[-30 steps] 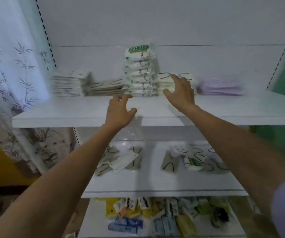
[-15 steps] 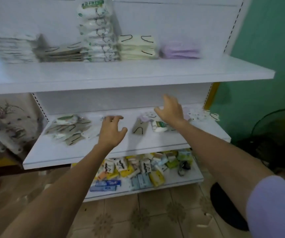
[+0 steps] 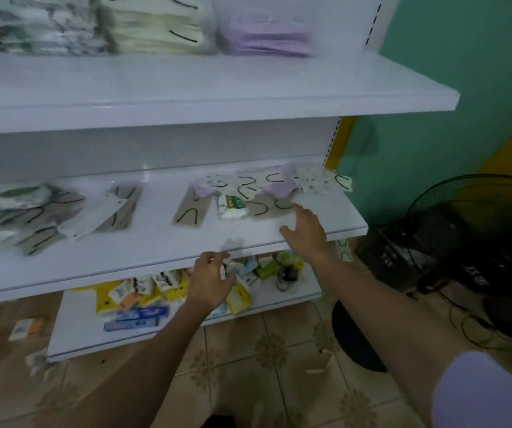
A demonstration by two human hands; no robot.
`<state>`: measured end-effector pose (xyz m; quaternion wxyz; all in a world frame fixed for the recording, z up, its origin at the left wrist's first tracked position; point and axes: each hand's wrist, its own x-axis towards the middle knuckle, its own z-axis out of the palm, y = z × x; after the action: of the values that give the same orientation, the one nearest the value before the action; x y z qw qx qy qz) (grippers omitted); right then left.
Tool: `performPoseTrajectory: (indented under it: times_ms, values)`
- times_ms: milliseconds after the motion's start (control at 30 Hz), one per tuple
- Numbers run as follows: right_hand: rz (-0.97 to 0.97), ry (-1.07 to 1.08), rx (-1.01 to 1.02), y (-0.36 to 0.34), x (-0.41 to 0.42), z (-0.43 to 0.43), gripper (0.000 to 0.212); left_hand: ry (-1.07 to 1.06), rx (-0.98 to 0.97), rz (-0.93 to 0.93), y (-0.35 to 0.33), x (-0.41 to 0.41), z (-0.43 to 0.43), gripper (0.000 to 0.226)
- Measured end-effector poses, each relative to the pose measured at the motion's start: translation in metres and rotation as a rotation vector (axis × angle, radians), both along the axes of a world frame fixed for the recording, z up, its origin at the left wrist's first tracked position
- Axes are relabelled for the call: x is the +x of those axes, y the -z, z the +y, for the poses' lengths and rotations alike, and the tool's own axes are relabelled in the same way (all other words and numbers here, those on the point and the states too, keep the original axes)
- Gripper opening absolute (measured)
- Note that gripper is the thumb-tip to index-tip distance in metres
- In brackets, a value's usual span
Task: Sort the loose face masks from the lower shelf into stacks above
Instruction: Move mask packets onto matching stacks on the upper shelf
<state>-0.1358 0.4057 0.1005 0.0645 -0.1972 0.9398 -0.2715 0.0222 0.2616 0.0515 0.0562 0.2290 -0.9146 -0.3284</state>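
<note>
Head view: the left hand (image 3: 210, 281) hangs at the front lip of the lower shelf (image 3: 156, 261), its grip loosely curled and holding nothing. The right hand (image 3: 305, 231) is further in, over the shelf board, its grip spread and also holding nothing, with the forefinger tip at the edge of a tan mask (image 3: 264, 208); whether it touches is hard to tell.

Below the left hand, the bottom shelf (image 3: 79, 335) holds a jumble of small packets (image 3: 143, 288), yellow, blue and white, which look to be no part of this job.

The step in hand appears to be picking the next mask from the lower shelf. Loose masks lie there in a right-hand cluster (image 3: 248, 186) of tan, purple and patterned ones overlapping, a single tan one (image 3: 191, 208) nearer the middle, and a blurred heap (image 3: 26, 211) at the left.

The next move probably calls for pinching one mask free of its neighbours and judging its colour, so that it goes to the matching stack.

Furthest off, the upper shelf (image 3: 217, 97) carries the stacks: a purple stack (image 3: 264, 35) to the right, a cream stack (image 3: 156, 29) beside it, and blurred piles further left.
</note>
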Motion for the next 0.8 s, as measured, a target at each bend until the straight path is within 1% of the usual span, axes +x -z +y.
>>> performPoseTrajectory:
  times_ms: [67, 167, 267, 467, 533, 667, 733, 800]
  values:
    - [-0.021, -0.004, 0.033, 0.014, -0.015, -0.008, 0.065, -0.011, 0.015, -0.012, 0.008, -0.015, -0.008, 0.062]
    - [-0.059, -0.008, 0.094, 0.03, -0.034, -0.024, 0.065, -0.018, 0.027, -0.028, 0.019, -0.041, -0.031, 0.051]
    - [-0.059, -0.034, 0.126, 0.044, -0.054, -0.04, 0.064, -0.062, 0.034, -0.022, 0.029, -0.065, -0.054, 0.046]
    - [-0.077, -0.063, 0.17, 0.083, -0.089, -0.057, 0.066, -0.101, 0.018, -0.073, 0.061, -0.103, -0.077, 0.046]
    - [-0.06, -0.08, 0.169, 0.094, -0.106, -0.065, 0.066, -0.114, 0.021, -0.087, 0.07, -0.12, -0.083, 0.048]
    - [-0.017, -0.139, 0.101, 0.107, -0.144, -0.085, 0.059, -0.134, -0.016, -0.124, 0.078, -0.155, -0.098, 0.049]
    - [-0.014, -0.157, 0.102, 0.109, -0.164, -0.095, 0.062, -0.128, -0.035, -0.146, 0.078, -0.168, -0.105, 0.05]
    - [0.033, -0.152, 0.106, 0.105, -0.184, -0.107, 0.068, -0.126, -0.054, -0.142, 0.077, -0.182, -0.115, 0.05]
